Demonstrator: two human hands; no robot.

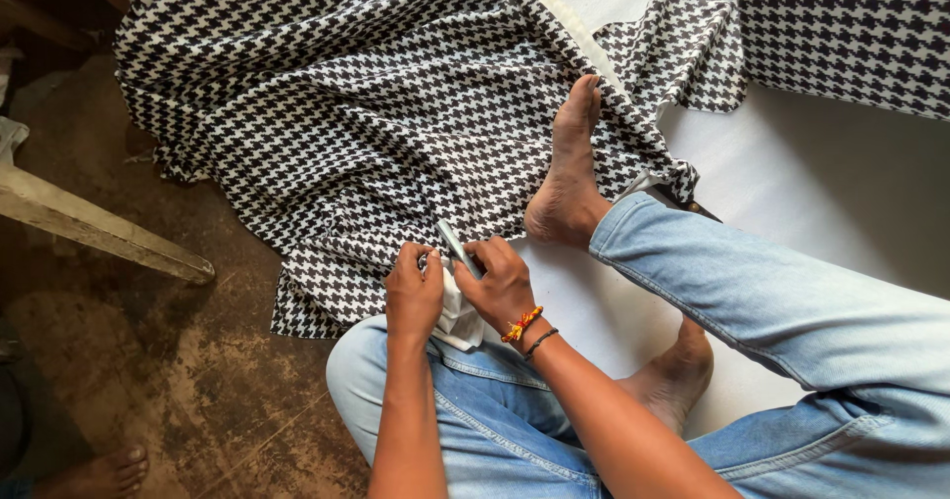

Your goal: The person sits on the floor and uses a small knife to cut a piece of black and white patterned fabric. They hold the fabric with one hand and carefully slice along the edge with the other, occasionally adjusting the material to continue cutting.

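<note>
Hands first: left hand (pixel 414 291) pinched the houndstooth fabric (pixel 366 113), spread over the floor (pixel 148 380) and white sheet (pixel 811 182); right hand (pixel 500 281) closed around scissors (pixel 457 249) at the fabric's near edge.

Light blue jeans (pixel 792 311) with stitched seams, bare feet; beside the jeans' knee, the right wrist wears an orange-red beaded bracelet (pixel 522 324) and a dark thread band (pixel 540 341).

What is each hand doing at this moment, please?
Left hand: closed, pinching the white cloth piece.
Right hand: closed around a slim grey tool; what the tool is cannot be told.
</note>
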